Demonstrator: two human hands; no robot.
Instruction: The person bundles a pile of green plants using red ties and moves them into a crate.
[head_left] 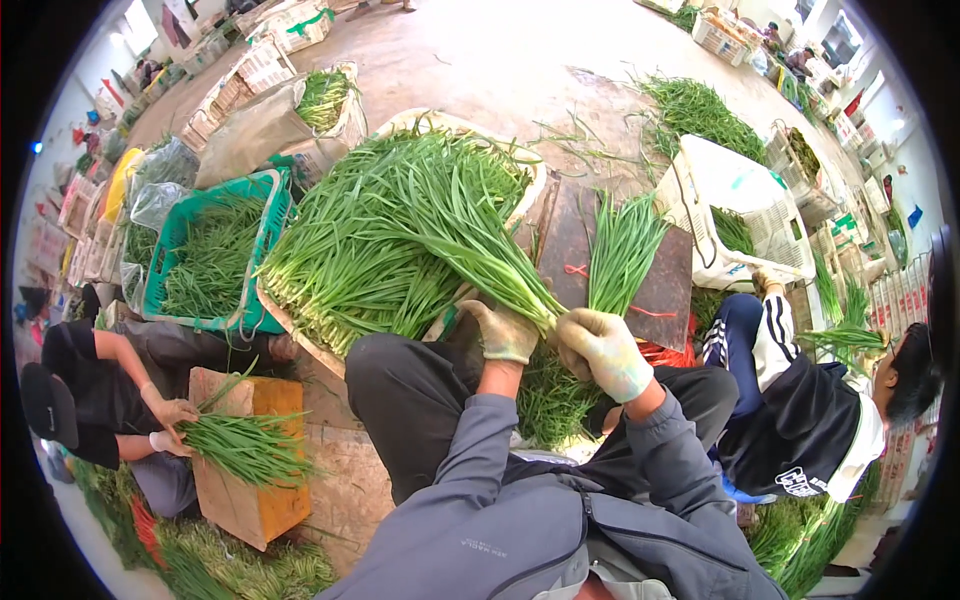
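Observation:
Both my hands, in stained whitish gloves, meet above my lap at the root end of a bunch of garlic chives [490, 262]. My left hand [508, 333] curls under the stems, its thumb apart. Closed around the pale ends is my right hand [606, 350]. The leaves fan away to the upper left, over a big heap of garlic chives [370, 220] in a pale crate [300, 325]. Just beyond my right hand, a second bunch [622, 250] lies on a dark board [665, 275], with red ties [653, 313] beside it.
Red strips [672, 352] hang by my right knee; loose greens [555, 395] lie between my legs. A green crate [262, 240] stands left, a white basket [745, 190] right. At left a co-worker's hands [172, 425] hold chives by a wooden box [280, 465]; another person [800, 400] sits right.

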